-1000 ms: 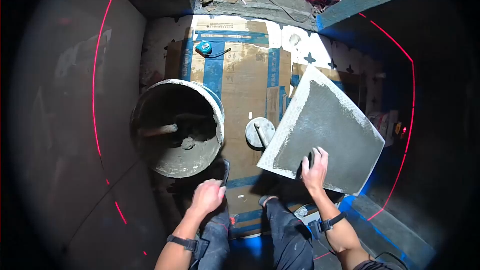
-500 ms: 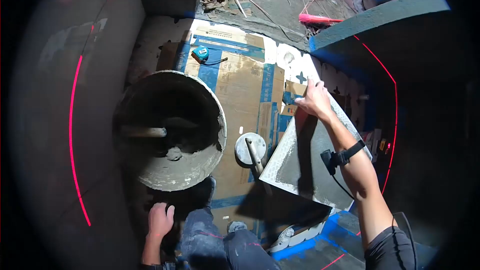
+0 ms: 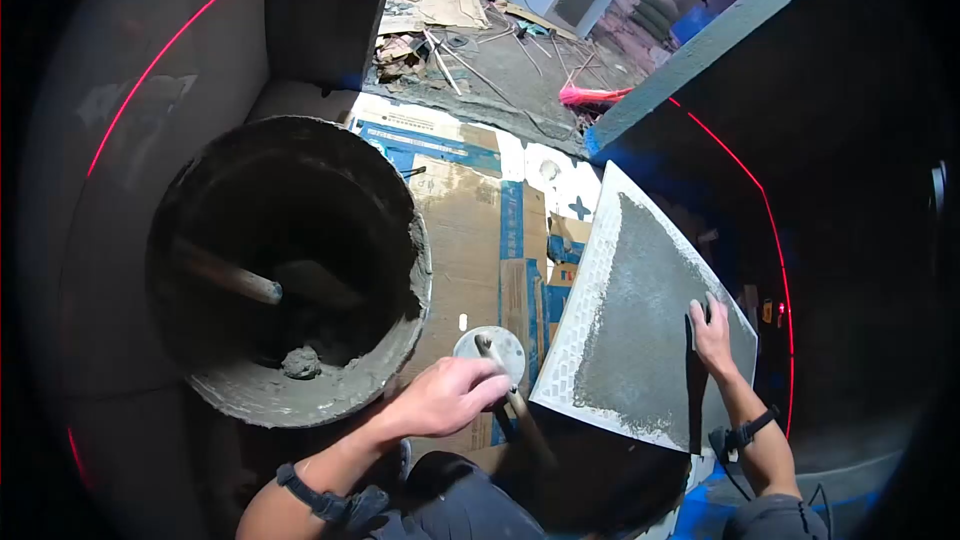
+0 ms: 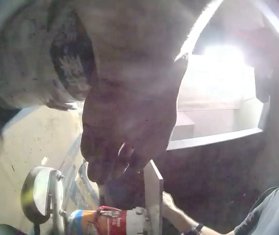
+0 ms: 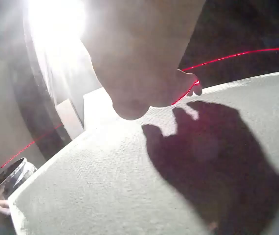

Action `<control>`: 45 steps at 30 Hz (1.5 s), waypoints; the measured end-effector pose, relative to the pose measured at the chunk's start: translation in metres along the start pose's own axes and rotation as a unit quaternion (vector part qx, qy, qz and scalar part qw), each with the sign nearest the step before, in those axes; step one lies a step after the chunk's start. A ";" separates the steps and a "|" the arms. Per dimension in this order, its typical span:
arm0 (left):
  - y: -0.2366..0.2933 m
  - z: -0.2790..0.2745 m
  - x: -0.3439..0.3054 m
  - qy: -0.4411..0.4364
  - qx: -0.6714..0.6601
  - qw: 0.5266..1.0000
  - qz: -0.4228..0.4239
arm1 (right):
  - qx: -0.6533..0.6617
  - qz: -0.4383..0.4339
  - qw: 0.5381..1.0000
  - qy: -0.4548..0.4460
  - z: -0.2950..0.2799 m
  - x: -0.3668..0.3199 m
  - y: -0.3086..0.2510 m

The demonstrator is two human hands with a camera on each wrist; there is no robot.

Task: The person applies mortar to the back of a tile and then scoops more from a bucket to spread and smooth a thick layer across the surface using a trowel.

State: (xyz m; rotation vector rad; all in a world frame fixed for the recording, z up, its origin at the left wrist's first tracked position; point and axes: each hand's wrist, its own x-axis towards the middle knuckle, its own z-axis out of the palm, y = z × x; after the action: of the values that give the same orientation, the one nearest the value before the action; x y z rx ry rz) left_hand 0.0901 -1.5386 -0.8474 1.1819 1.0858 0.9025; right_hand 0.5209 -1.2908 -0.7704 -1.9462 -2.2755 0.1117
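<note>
A square tile (image 3: 640,330) coated with grey mortar leans tilted at the right, its white edge toward the cardboard. My right hand (image 3: 712,335) lies with straight fingers on the mortared face near its right edge; the right wrist view shows that hand (image 5: 144,73) over the rough tile (image 5: 129,186), casting a shadow. My left hand (image 3: 450,395) reaches with curled fingers to the handle of a white round-headed mallet (image 3: 490,348) standing beside the tile. Whether it grips the handle is unclear. In the left wrist view the curled fingers (image 4: 115,156) hang above the mallet head (image 4: 36,193).
A big mortar-smeared bucket (image 3: 400,340) stands at the left with a wooden-handled tool (image 3: 225,275) and a lump of mortar inside. Cardboard (image 3: 465,230) covers the floor. Red laser lines cross the dark walls. Rubble lies beyond the doorway (image 3: 470,50).
My right hand moved from the tile's far corner down to its right side. My left hand came from the floor beside the bucket over to the mallet handle. The view shifted closer to the bucket.
</note>
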 end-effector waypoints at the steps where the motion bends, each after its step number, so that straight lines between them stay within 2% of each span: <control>1: 0.001 0.008 0.023 0.030 -0.008 0.997 0.073 | -0.010 0.026 1.000 0.002 0.003 -0.013 0.020; 3: 0.001 0.033 0.056 0.074 -0.103 0.991 0.044 | -0.002 -0.047 0.998 0.052 0.019 -0.032 0.048; 5: 0.007 0.047 0.077 0.014 -0.283 0.959 0.011 | 0.001 -0.027 0.999 0.039 0.011 -0.036 0.038; 7: 0.018 0.051 0.069 0.030 -0.221 0.975 -0.008 | -0.007 -0.060 0.998 0.034 0.011 -0.038 0.041; 8: 0.012 0.055 0.064 0.014 -0.266 0.964 -0.015 | -0.012 -0.063 0.998 0.026 0.008 -0.040 0.039; 11: -0.007 0.057 0.049 -0.108 -0.272 0.956 -0.008 | 0.003 -0.092 0.996 0.009 0.006 -0.045 0.050; 12: -0.018 0.052 0.051 -0.172 -0.295 0.940 0.010 | -0.002 -0.094 0.996 0.003 0.004 -0.047 0.051; 13: -0.022 0.044 0.056 -0.199 -0.265 0.943 0.025 | 0.002 -0.112 0.994 -0.001 0.001 -0.048 0.051; 15: -0.017 0.047 0.076 -0.089 -0.422 0.902 -0.014 | 0.004 -0.132 0.991 -0.009 0.000 -0.051 0.052; 17: -0.018 0.047 0.107 0.001 -0.402 0.916 0.023 | 0.016 -0.139 0.990 -0.013 -0.002 -0.051 0.055; 24: 0.001 0.040 0.182 0.081 -0.389 0.916 0.060 | 0.009 -0.142 0.990 -0.011 -0.002 -0.052 0.055; 27: -0.004 0.037 0.201 0.143 -0.267 0.951 0.069 | 0.006 -0.144 0.989 -0.008 -0.001 -0.051 0.058; 30: 0.002 0.034 0.197 0.155 -0.251 0.954 0.054 | 0.010 -0.145 0.989 -0.007 0.000 -0.052 0.056; 32: -0.003 0.032 0.201 0.185 -0.165 0.963 0.106 | 0.011 -0.147 0.989 -0.005 0.001 -0.052 0.057; 33: -0.004 0.034 0.202 0.193 -0.171 0.956 0.140 | 0.012 -0.153 0.988 -0.003 0.001 -0.052 0.058; 36: 0.018 0.031 0.183 0.275 -0.007 0.936 0.220 | 0.012 -0.148 0.989 -0.007 0.000 -0.052 0.055; 37: 0.016 0.032 0.183 0.275 -0.009 0.936 0.221 | 0.009 -0.148 0.989 -0.006 -0.001 -0.052 0.055; 39: 0.008 0.029 0.180 0.364 -0.058 0.908 0.200 | 0.007 -0.146 0.989 -0.003 0.000 -0.052 0.054; 40: 0.006 0.022 0.174 0.381 -0.082 0.907 0.157 | 0.010 -0.146 0.989 0.000 0.001 -0.052 0.053; 41: -0.001 0.011 0.171 0.376 -0.019 0.922 0.089 | 0.010 -0.145 0.989 0.000 0.001 -0.052 0.054; 43: -0.006 0.006 0.171 0.306 -0.026 0.951 -0.023 | -0.003 -0.147 0.989 0.003 0.002 -0.052 0.057; 45: 0.004 0.019 0.175 0.239 -0.108 0.964 0.050 | 0.010 -0.152 0.988 0.000 0.002 -0.050 0.058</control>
State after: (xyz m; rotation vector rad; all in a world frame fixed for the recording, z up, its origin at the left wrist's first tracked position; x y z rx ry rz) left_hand 0.1532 -1.3761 -0.8723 0.8614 1.2763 1.3967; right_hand 0.5850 -1.3310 -0.7847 -1.5645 -2.5254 0.0994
